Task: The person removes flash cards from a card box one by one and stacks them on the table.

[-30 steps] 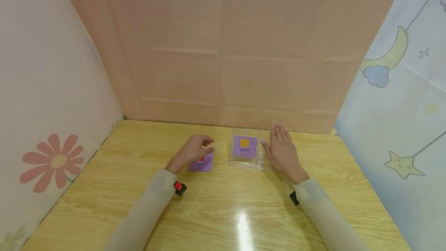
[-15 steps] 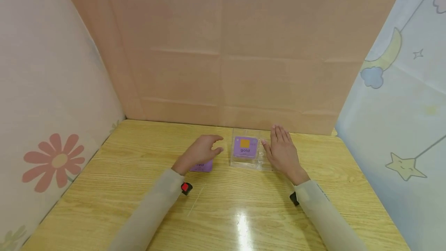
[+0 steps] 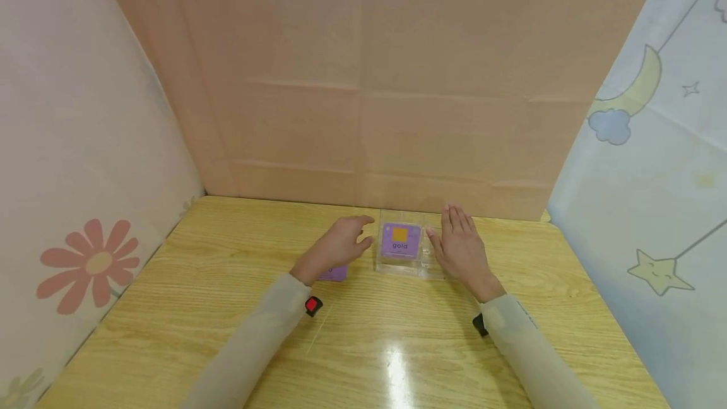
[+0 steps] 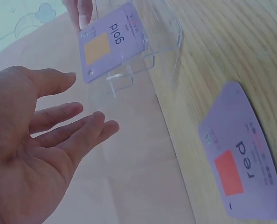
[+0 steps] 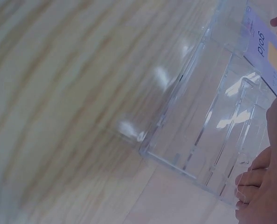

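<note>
A clear plastic card holder (image 3: 397,269) stands toward the back of the table. In its left part leans a purple card (image 3: 393,250) printed "gold" with an orange square. My left hand (image 3: 339,246) hovers just left of the holder, thumb and fingers apart and nothing between them. Beneath that wrist lies a purple "red" card (image 4: 262,186), partly covered in the head view but fully visible in the left wrist view. My right hand (image 3: 462,250) lies over the holder's right side with straight fingers, its thumb near the gold card.
The wooden table (image 3: 238,346) ends at a tan paper backdrop (image 3: 358,118) right behind the holder. Printed sheets close in the left and right sides. In the right wrist view, the holder's slotted compartments (image 5: 199,140) show beside the fingers.
My left hand has moved right, from above the red card toward the holder, and its forearm hides more of that card. The right hand stays on the holder's right side.
</note>
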`<state>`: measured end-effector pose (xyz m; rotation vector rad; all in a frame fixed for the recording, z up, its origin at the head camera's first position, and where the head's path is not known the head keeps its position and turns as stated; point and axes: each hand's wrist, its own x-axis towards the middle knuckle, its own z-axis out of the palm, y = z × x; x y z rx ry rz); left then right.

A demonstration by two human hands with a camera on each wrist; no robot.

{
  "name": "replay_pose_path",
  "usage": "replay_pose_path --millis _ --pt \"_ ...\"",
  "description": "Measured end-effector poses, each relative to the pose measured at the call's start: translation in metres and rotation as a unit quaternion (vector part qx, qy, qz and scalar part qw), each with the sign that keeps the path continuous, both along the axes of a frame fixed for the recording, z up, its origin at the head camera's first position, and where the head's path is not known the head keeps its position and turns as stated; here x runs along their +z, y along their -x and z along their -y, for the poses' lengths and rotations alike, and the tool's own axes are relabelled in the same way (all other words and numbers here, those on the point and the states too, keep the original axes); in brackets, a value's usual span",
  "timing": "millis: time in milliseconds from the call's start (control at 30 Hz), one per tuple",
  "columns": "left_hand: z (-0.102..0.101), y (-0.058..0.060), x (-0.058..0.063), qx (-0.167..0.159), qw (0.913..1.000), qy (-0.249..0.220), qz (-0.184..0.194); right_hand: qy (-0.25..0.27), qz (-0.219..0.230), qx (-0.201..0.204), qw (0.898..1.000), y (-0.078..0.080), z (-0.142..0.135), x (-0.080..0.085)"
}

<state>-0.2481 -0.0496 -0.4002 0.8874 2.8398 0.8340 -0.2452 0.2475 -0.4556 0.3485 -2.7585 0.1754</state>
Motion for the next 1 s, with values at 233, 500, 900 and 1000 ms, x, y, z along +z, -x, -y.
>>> replay_pose_path --millis 233,500,900,1000 --pt "-0.012 0.0 0.0 -0.007 0.9987 0.022 -0.045 0.0 0.001 0.0 1.0 -0.001 0.0 -0.001" --pt "-0.025 -0.001 -0.003 -0.007 0.9942 0.037 -0.101 -0.001 -0.004 0.001 1.0 0.0 0.001 -0.004" --pt "-0.042 -0.003 -0.01 0.035 0.9854 0.075 -0.149 -0.012 -0.007 0.006 1.0 0.0 0.004 -0.003" --pt "-0.045 -0.003 -0.014 0.041 0.9768 0.102 -0.184 -0.012 -0.008 0.006 1.0 0.0 0.004 -0.003"
